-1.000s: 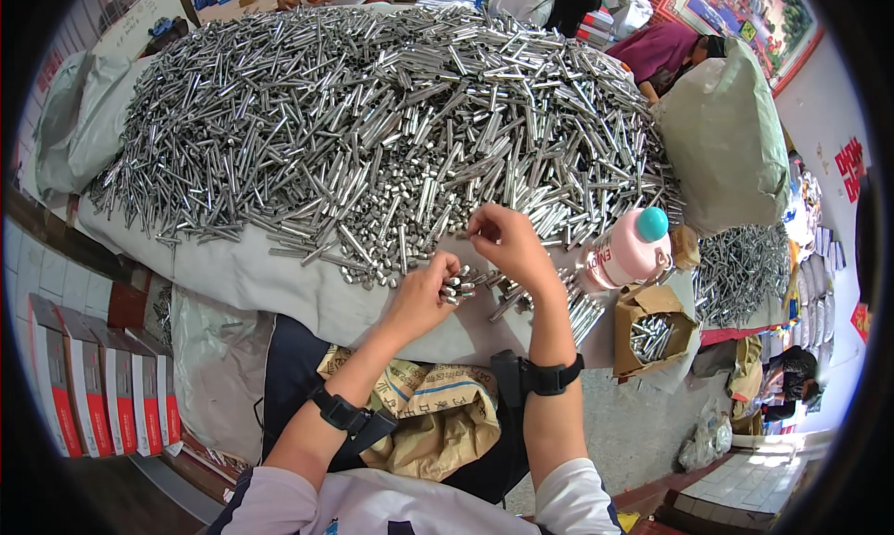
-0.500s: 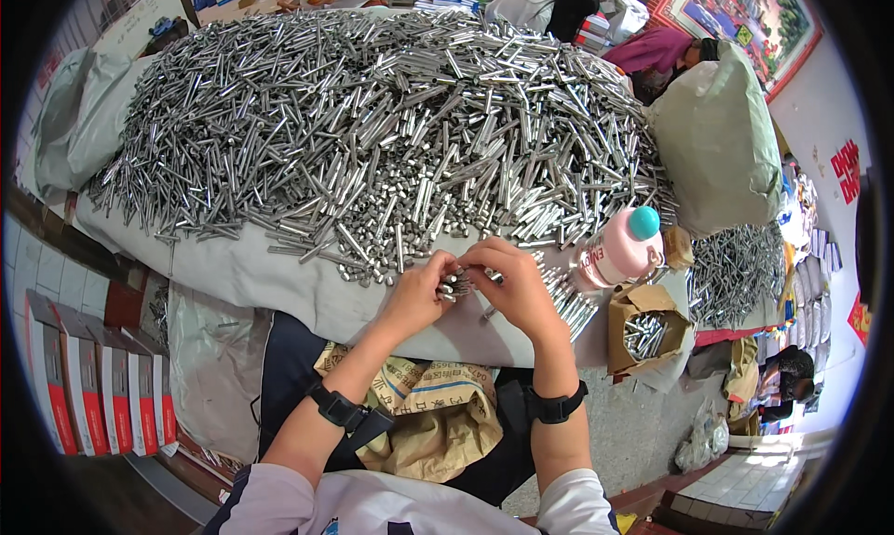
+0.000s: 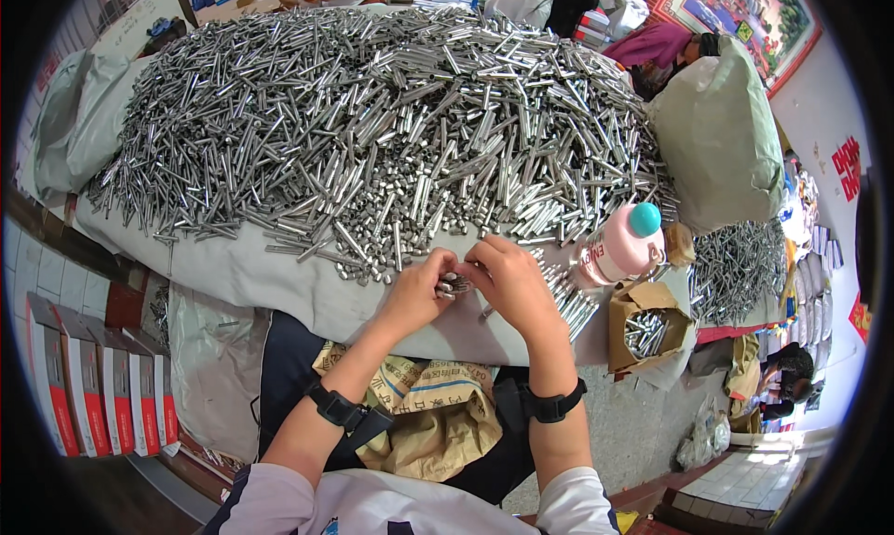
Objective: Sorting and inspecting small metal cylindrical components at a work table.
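Observation:
My left hand is closed around a small cluster of short silvery metal pieces, their ends showing at the fingertips. Against that cluster, my right hand has its thumb and fingers bent together; whatever they pinch is hidden. The tip of a thin metal rod shows below the right palm, and I cannot tell whether it is held or lies on the cloth. Just beyond both hands spreads a large heap of metal tubes and rods, with short cylinders along its near side. Rods lie in a row right of my right hand.
A pink bottle with a teal cap stands at the right, behind an open cardboard box of metal pieces. Grey cloth covers the table. Sacks flank the heap, and other people work at the far side.
My right hand has shifted slightly, its fingers drawing in closer over the pieces in my left hand. My left hand stays nearly in place.

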The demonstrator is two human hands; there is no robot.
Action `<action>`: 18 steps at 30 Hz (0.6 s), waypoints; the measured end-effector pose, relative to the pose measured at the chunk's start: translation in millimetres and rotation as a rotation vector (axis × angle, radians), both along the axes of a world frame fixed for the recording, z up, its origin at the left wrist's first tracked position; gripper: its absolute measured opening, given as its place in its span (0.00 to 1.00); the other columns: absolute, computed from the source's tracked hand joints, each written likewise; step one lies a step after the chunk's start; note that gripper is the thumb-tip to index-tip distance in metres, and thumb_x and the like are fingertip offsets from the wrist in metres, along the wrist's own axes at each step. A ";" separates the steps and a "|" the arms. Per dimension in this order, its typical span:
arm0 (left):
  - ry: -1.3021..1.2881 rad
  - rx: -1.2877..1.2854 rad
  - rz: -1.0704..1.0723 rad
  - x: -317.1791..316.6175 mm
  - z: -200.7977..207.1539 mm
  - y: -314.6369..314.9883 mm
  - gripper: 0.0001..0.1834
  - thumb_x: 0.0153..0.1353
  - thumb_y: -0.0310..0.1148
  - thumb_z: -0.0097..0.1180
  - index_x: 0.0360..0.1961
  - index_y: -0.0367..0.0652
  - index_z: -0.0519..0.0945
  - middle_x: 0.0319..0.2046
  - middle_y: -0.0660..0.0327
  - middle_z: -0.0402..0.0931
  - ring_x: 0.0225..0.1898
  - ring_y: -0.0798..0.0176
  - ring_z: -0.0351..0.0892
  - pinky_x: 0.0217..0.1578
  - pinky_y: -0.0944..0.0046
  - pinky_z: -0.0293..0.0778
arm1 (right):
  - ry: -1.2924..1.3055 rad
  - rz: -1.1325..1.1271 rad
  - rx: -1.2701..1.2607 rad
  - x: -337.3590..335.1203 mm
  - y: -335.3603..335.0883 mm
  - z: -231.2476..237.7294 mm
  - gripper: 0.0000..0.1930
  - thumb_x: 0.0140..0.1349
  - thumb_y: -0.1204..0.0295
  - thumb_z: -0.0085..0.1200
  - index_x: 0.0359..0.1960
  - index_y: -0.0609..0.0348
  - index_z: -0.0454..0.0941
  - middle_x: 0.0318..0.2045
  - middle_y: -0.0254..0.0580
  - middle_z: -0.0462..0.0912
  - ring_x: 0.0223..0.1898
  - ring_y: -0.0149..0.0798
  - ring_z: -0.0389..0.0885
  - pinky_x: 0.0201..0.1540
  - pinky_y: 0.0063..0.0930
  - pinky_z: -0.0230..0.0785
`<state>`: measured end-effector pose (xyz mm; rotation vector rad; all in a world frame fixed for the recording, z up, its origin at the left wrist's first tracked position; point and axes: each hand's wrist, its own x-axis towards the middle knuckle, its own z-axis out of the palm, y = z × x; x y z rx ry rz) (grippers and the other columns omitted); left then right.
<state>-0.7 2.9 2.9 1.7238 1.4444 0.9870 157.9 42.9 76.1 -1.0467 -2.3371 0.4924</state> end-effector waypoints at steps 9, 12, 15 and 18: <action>-0.035 0.031 0.073 1.4 -5.2 -0.7 0.23 0.47 0.27 0.64 0.42 0.42 0.65 0.30 0.54 0.78 0.33 0.50 0.80 0.33 0.56 0.74 | 0.130 0.045 -0.107 2.8 1.6 -5.3 0.06 0.54 0.75 0.58 0.32 0.63 0.76 0.26 0.46 0.75 0.28 0.48 0.76 0.30 0.35 0.68; 0.041 0.004 0.058 1.0 -3.0 -0.4 0.22 0.46 0.25 0.63 0.40 0.42 0.64 0.27 0.54 0.77 0.32 0.50 0.80 0.32 0.55 0.73 | -0.210 -0.094 -0.052 2.5 2.2 -0.9 0.06 0.54 0.77 0.57 0.33 0.64 0.76 0.28 0.47 0.76 0.29 0.48 0.77 0.30 0.33 0.69; 0.037 0.038 0.058 -0.1 -5.8 0.7 0.21 0.45 0.22 0.60 0.39 0.42 0.64 0.26 0.54 0.76 0.30 0.49 0.79 0.30 0.55 0.72 | 0.204 -0.018 -0.176 -0.7 -1.6 11.2 0.06 0.55 0.76 0.57 0.32 0.64 0.76 0.25 0.45 0.76 0.26 0.46 0.76 0.28 0.33 0.68; 0.040 0.030 0.031 -1.0 -6.1 1.4 0.20 0.44 0.20 0.57 0.38 0.42 0.65 0.26 0.53 0.76 0.29 0.48 0.78 0.29 0.54 0.71 | 0.191 0.066 -0.134 7.3 4.3 -5.4 0.06 0.55 0.74 0.57 0.33 0.64 0.77 0.25 0.44 0.76 0.24 0.43 0.75 0.27 0.31 0.68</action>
